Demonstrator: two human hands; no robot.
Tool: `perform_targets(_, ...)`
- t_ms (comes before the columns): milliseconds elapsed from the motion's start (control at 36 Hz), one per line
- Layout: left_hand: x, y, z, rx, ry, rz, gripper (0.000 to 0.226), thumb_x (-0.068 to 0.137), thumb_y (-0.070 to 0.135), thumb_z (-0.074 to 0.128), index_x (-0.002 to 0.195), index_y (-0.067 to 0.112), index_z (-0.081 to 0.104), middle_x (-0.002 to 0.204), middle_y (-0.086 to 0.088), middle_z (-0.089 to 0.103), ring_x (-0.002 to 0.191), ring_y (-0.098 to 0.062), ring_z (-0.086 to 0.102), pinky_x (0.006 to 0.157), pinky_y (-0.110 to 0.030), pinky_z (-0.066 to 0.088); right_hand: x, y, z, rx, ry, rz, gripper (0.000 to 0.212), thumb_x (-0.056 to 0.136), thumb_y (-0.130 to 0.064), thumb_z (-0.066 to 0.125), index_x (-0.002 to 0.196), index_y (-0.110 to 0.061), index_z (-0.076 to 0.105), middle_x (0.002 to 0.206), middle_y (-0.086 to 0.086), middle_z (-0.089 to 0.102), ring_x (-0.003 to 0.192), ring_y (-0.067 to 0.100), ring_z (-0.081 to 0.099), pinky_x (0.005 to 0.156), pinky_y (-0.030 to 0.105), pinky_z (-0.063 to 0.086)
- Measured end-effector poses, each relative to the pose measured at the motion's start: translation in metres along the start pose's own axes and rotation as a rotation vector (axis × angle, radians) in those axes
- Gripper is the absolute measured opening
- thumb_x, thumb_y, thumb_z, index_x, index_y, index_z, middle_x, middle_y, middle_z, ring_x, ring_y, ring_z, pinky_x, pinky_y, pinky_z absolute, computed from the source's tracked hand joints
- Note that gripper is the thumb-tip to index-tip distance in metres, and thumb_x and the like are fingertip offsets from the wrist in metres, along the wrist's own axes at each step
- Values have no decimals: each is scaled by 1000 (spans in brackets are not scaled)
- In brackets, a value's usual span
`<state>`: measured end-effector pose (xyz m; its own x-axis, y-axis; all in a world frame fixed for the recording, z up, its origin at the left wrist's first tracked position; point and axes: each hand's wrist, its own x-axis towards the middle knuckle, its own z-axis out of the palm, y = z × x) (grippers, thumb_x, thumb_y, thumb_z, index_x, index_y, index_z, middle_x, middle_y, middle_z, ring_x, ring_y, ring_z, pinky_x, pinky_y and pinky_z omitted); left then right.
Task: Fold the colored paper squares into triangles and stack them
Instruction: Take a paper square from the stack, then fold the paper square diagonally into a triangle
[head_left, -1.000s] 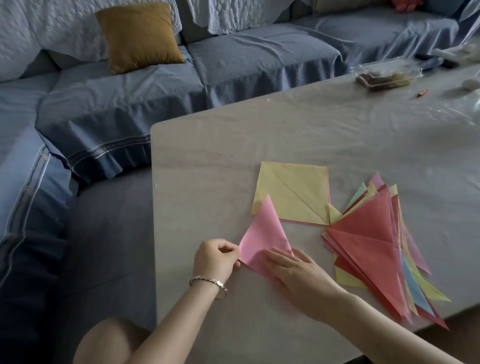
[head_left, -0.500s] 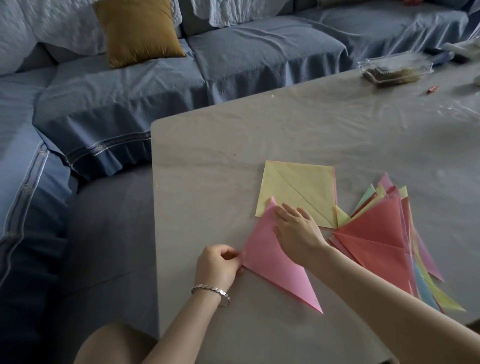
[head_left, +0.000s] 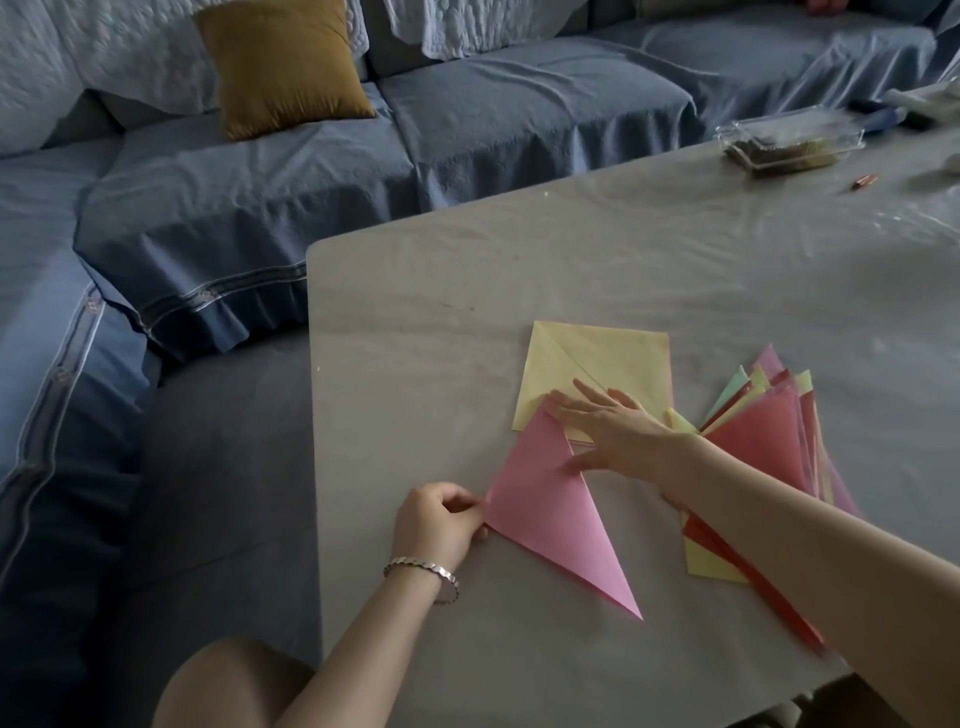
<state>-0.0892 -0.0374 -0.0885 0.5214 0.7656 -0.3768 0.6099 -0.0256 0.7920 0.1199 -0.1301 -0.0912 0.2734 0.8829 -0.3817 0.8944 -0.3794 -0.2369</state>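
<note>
Right hand (head_left: 613, 436) slid to pink triangle (head_left: 545, 514) tip; left hand (head_left: 436, 525) pinches corner.

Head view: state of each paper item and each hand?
pink paper: folded into a triangle, flat, not stacked.
yellow square: unfolded, diagonal crease.
triangle stack: fanned, red on top.
left hand: pinches the pink paper's corner.
right hand: fingers straight, pressing its tip.
</note>
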Motion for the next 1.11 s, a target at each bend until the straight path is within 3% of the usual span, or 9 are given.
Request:
perform_targets(389, 1, -2, 2, -10, 22, 10, 17, 76, 12, 70, 60, 17, 68, 48, 2, 64, 45, -7, 53, 59, -23, 46, -60, -15, 18, -129, -106, -85, 113, 69, -63, 64, 149, -18, -4, 156, -5, -12, 141, 14, -19, 114, 36, -6)
perform_targets(611, 0, -2, 1, -30, 22, 9, 17, 77, 9, 68, 61, 14, 68, 48, 1, 64, 48, -9, 54, 60, -25, 48, -86, -21, 30, -196, -182, -112, 120, 70, -65, 61, 146, -10, -15, 154, -3, -21, 126, 11, -34, 110, 31, -13)
perform_targets(778, -5, -4, 1, -30, 42, 56, 20, 78, 7, 68, 60, 17, 67, 47, 4, 63, 44, -3, 53, 59, -22, 47, -99, -19, 35, -56, -167, -172, 123, 63, -58, 73, 149, -17, -6, 144, -13, -26, 132, 13, -33, 109, 30, -15)
perform_targets(861, -8, -3, 0, -173, 48, 48, 20, 78, -1, 67, 63, 13, 67, 46, 4, 61, 44, -3, 57, 52, -17, 49, -101, -22, 38, 305, -3, -104, 108, 61, -49, 80, 141, -44, 8, 145, -19, -12, 136, 5, -22, 112, 30, -7)
perform_targets(917, -13, 4, 0, -305, 22, 45, 16, 78, -5, 66, 68, 7, 67, 46, 3, 62, 43, -4, 57, 49, -15, 49, -99, -28, 38, 559, 202, -50, 93, 65, -40, 80, 127, -57, 12, 144, -18, 13, 139, 6, 6, 113, 25, 11)
perform_targets(944, -17, 10, 1, -348, 4, 58, 13, 78, -5, 66, 71, 5, 67, 46, 3, 62, 43, -4, 57, 49, -15, 50, -98, -32, 37, 697, 299, -28, 85, 69, -29, 79, 123, -56, 20, 140, -17, 28, 133, 7, 28, 108, 20, 24)
perform_targets(1000, -24, 21, 4, -390, -30, 109, 12, 77, -4, 67, 72, 6, 67, 46, 2, 62, 44, -5, 58, 50, -15, 51, -100, -41, 33, 950, 457, 28, 72, 75, -4, 73, 117, -52, 38, 115, -8, 59, 91, 8, 59, 83, 20, 48)
perform_targets(1056, -29, 32, 7, -386, -67, 172, 16, 78, -3, 67, 69, 11, 67, 48, 2, 63, 46, -6, 59, 51, -16, 51, -105, -48, 27, 1012, 620, 131, 57, 78, 0, 70, 104, -47, 52, 89, -4, 67, 64, 20, 58, 64, 31, 53)
perform_targets(1111, -29, 40, 11, -340, -93, 225, 19, 80, 0, 66, 69, 15, 67, 52, 4, 65, 50, -6, 62, 52, -17, 51, -112, -46, 20, 1045, 733, 228, 44, 80, 1, 67, 92, -41, 59, 79, -6, 67, 62, 21, 56, 62, 37, 52)
